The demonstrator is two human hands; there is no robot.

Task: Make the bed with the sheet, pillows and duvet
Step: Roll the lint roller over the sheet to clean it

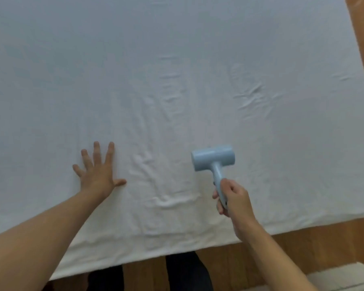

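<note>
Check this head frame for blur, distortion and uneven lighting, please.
Head view: soft overall, the right hand and pale blue tool slightly smeared; wide-angle bending curves the sheet edge and wooden floor; the sheet reads greyer at the top, brighter near the left hand; no glare.

White sheet [177, 80]; pale-blue handheld device [212, 158]; brown floor [303, 244].

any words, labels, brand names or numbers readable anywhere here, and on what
None: no readable text shows in this view.
The pale blue T-shaped handheld device gripped by the right hand bears no visible lettering; small dark marks on its handle are too blurred to read.
The white wrinkled bed sheet, which the left hand presses flat, is plain.
The wooden floor carries no signs.
</note>
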